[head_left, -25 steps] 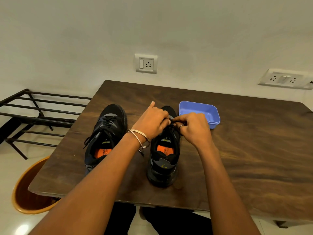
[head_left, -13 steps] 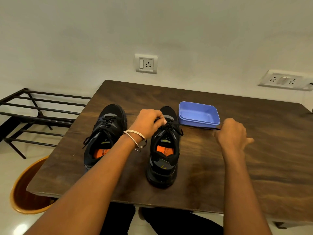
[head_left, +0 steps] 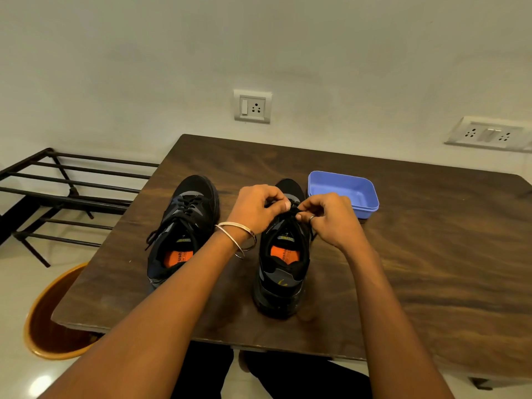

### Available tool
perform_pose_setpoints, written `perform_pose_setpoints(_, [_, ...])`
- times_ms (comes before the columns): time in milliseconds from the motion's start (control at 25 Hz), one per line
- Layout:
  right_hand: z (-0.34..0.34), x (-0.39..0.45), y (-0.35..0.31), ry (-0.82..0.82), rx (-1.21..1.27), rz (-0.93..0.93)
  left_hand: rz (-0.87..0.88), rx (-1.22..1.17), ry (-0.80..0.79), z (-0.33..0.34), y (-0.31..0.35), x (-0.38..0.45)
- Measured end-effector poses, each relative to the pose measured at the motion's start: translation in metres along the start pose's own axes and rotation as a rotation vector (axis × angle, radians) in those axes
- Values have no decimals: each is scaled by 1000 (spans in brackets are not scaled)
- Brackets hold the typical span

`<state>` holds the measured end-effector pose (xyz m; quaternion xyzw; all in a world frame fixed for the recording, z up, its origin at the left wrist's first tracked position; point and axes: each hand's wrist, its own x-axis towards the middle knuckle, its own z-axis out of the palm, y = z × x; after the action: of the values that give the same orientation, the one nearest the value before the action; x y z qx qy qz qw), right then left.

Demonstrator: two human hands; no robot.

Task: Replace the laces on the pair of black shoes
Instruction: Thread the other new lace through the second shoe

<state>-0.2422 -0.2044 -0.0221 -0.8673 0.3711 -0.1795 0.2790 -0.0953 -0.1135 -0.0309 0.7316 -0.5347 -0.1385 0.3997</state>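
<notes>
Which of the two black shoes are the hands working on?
The right shoe, beside the blue tray; both hands pinch its lace. The left shoe sits untouched.

left shoe (head_left: 184, 226) set near table's (head_left: 431, 269) left edge | right shoe (head_left: 283, 260) placed beside it, toward the middle | tub (head_left: 342, 191) set just behind-right of right shoe | both hands (head_left: 259, 205) (head_left: 331, 218) held over right shoe | bin (head_left: 51, 312) below table's near-left corner

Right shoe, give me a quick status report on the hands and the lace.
Left hand and right hand both pinching the lace over the right shoe. Left shoe laced, untouched. Blue tray just behind, not in the way.
</notes>
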Motion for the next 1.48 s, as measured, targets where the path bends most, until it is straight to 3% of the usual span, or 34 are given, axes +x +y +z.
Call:
perform_pose_setpoints(120, [-1, 0, 1, 20, -6, -8, 44, 476, 53, -15, 2, 4])
perform_pose_setpoints(200, [-1, 0, 0, 28, -8, -12, 22, 575, 54, -23, 5, 5])
perform_pose_setpoints(360, [0, -1, -3, 37, 12, -47, -19, 560, -113, -20, 3, 3])
perform_pose_setpoints(560, [-8, -2, 0, -2, 56, -66, -55, 399, -85, -23, -4, 3])
perform_pose_setpoints(760, [-16, -6, 12, -50, 96, -47, -119, 70, -137, -29, -15, -2])
perform_pose_setpoints(960, [-21, -11, 27, -179, 39, 5, -229, 345, -272, -36, -16, -5])
perform_pose_setpoints(1040, [-23, -13, 31, -236, 65, 30, -242, 339, -295, -39, -14, -5])
perform_pose_setpoints(1160, [-28, -16, 34, -244, 213, 75, -240, 29, -299, -47, -7, -10])
perform_pose_setpoints(1480, [-14, -10, 2, -35, 1007, 188, -335, -867, -37, -26, 24, -9])
